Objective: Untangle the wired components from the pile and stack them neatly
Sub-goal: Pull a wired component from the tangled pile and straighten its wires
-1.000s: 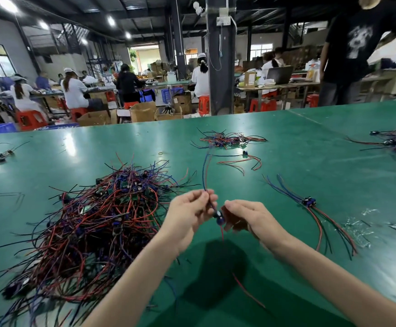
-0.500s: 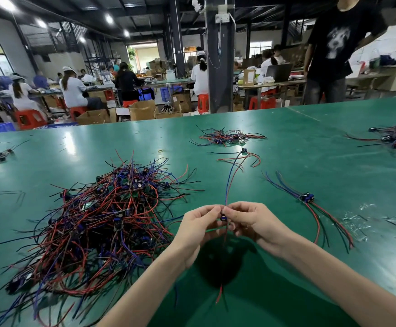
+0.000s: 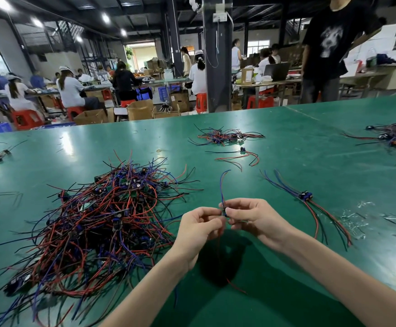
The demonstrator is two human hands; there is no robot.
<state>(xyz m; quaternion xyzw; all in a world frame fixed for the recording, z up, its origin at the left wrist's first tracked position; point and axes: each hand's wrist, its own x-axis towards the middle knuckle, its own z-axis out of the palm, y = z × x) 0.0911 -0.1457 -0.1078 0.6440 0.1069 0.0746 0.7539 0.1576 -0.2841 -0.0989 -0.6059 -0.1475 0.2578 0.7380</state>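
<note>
In the head view, your left hand (image 3: 199, 228) and right hand (image 3: 253, 220) meet above the green worktop (image 3: 286, 142). Both pinch one small wired component (image 3: 223, 208) between thumb and fingertips. Its blue wire (image 3: 221, 185) curves up away from you, and its red wire (image 3: 236, 287) trails down toward you. The tangled pile (image 3: 97, 223) lies just left of your left hand. The small stack (image 3: 305, 196) lies to your right, wires aligned.

a single head-worn wide-angle view looks forward and down across the green counter (image 3: 286, 142), hands close below.
</note>
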